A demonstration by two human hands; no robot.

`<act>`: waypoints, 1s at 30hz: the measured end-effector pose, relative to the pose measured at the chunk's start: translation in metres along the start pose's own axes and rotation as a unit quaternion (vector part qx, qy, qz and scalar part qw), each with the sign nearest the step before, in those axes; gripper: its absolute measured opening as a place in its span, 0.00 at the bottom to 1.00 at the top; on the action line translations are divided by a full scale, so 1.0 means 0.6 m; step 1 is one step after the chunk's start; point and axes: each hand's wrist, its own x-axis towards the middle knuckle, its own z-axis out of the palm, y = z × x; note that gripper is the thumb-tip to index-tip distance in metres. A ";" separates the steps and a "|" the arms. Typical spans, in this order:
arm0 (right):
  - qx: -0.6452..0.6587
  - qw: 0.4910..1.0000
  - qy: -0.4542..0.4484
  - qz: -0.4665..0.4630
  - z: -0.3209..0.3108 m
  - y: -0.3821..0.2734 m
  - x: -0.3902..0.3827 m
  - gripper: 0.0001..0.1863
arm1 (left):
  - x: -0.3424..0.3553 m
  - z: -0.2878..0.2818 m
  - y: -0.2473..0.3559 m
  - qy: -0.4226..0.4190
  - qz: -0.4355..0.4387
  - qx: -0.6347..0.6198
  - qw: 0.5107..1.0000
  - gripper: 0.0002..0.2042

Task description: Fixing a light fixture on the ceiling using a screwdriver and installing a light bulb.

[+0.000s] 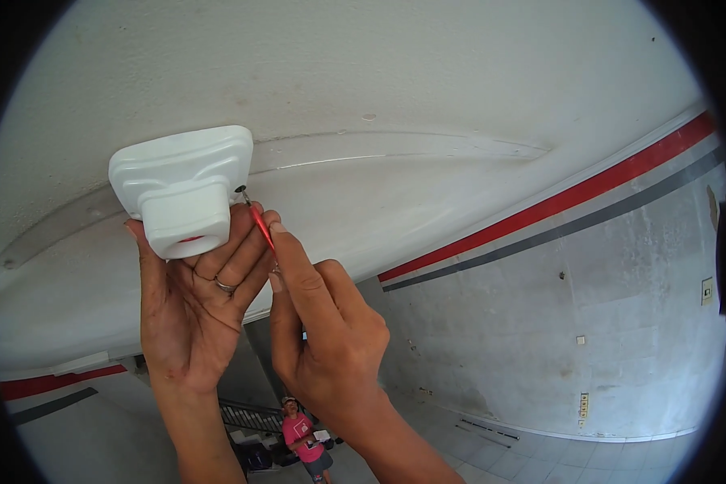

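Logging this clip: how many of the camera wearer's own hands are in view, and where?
2. The left hand, partly hidden by the white fixture, holds it from below; the right hand grips a red-handled tool at the fixture's right edge.

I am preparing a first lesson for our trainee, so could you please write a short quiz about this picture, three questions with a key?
1. True or false: the left hand touches the white ceiling fixture.
2. Which tool does the right hand hold?
3. The person standing below wears a shirt that is: a) green, b) pink, c) yellow.

Key: 1. True. 2. A red screwdriver. 3. b.
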 end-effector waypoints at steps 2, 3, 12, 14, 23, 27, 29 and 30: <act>0.000 1.000 0.001 -0.008 0.002 0.000 0.000 0.24 | 0.000 0.007 -0.001 0.010 0.004 -0.037 0.999 0.34; 0.001 1.000 0.002 -0.008 0.004 0.000 -0.001 0.24 | 0.000 0.010 -0.001 0.021 0.008 -0.075 0.997 0.34; -0.047 0.999 0.000 -0.007 0.009 -0.016 -0.002 0.24 | 0.002 0.007 -0.005 0.013 0.019 -0.081 0.996 0.35; -0.046 0.998 -0.022 0.025 0.009 -0.026 0.001 0.21 | 0.002 0.012 -0.001 0.020 0.011 -0.077 0.997 0.36; 0.590 0.625 -0.060 0.507 -0.023 -0.062 0.028 0.17 | 0.002 0.024 0.000 0.045 0.010 -0.030 0.998 0.36; 0.706 0.469 -0.069 0.526 -0.033 -0.046 0.031 0.17 | 0.002 0.017 0.001 0.025 0.006 -0.043 0.999 0.36; 0.742 0.420 -0.088 0.514 -0.037 -0.038 0.031 0.15 | 0.002 0.022 -0.005 0.038 0.014 -0.056 0.998 0.36; 0.742 0.421 -0.089 0.515 -0.032 -0.041 0.031 0.15 | 0.003 0.023 -0.007 0.051 0.021 -0.069 0.996 0.36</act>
